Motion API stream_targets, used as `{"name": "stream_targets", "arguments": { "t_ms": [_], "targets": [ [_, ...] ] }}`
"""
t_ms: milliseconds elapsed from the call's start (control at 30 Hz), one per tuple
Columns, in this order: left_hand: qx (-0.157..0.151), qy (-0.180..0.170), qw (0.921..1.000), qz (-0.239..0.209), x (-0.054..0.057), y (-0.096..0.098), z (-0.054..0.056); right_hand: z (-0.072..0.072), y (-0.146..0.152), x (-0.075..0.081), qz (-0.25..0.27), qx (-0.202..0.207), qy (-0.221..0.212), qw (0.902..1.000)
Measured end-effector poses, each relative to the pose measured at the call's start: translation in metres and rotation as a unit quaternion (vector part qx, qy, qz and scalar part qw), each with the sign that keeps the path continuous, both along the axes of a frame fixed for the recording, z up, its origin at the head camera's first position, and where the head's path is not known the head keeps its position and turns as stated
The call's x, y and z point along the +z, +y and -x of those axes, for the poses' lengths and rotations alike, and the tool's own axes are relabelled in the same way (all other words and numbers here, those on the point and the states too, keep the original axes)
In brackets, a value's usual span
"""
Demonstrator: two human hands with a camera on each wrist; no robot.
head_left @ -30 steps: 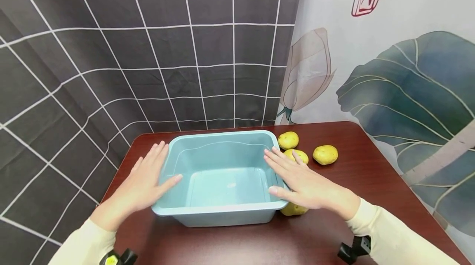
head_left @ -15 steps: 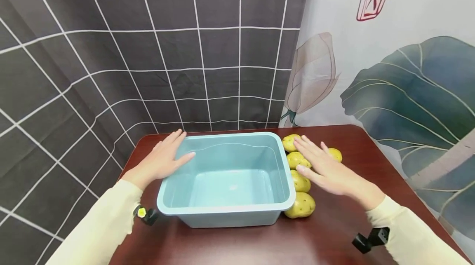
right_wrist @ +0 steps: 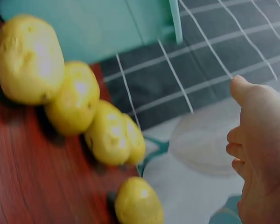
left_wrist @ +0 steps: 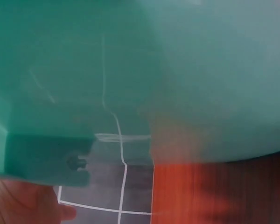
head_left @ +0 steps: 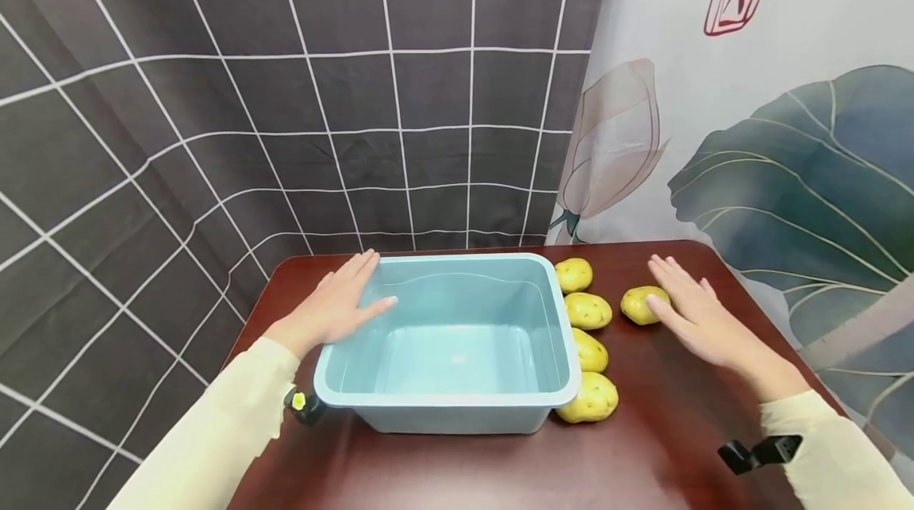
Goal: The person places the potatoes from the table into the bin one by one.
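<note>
A pale blue plastic basin (head_left: 450, 400) stands on the table, with nothing inside. At its left rim is my left hand (head_left: 332, 306), fingers straight and thumb over the inside; whether it touches the rim I cannot tell. My right hand (head_left: 703, 325) is held out with straight fingers, partly in front of a lone yellow potato (head_left: 639, 305). It holds nothing. Several more potatoes (head_left: 588, 311) lie in a row along the basin's right side. In the right wrist view the nearest potato of the row (right_wrist: 29, 60) looks largest, and the lone potato (right_wrist: 139, 201) lies apart.
The dark red table (head_left: 493, 466) has its back edge close to a grey curtain (head_left: 428, 82) with white grid lines. To the right hangs a white cloth (head_left: 685, 10) printed with a lotus leaf and a bud.
My right hand has moved right, away from the basin's rim and past the row of potatoes towards the lone one. The left hand has shifted slightly along the basin's left side, towards the back.
</note>
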State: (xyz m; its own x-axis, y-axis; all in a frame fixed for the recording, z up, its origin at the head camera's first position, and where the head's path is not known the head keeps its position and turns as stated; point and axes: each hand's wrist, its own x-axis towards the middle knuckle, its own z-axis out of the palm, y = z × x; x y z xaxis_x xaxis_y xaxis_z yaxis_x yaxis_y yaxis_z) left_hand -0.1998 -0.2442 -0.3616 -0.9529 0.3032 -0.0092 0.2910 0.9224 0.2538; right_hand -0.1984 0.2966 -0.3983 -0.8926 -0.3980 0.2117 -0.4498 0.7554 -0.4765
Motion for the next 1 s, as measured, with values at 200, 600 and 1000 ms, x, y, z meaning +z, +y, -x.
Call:
{"name": "stream_targets", "arguments": {
  "t_ms": [200, 600, 1000],
  "targets": [
    [0.000, 0.001, 0.9999, 0.011, 0.001, 0.004, 0.002, 0.007, 0.026, -0.012, -0.005, -0.028, 0.003, 0.9996],
    [0.000, 0.007, 0.9999, 0.016, -0.002, 0.004, 0.001, 0.026, 0.041, -0.035, 0.001, -0.047, -0.001, 0.9989],
    [-0.003, 0.011, 0.9998, 0.019, -0.001, 0.004, 0.000, 0.052, 0.041, -0.055, -0.040, -0.042, -0.021, 0.9981]
  ]
}}
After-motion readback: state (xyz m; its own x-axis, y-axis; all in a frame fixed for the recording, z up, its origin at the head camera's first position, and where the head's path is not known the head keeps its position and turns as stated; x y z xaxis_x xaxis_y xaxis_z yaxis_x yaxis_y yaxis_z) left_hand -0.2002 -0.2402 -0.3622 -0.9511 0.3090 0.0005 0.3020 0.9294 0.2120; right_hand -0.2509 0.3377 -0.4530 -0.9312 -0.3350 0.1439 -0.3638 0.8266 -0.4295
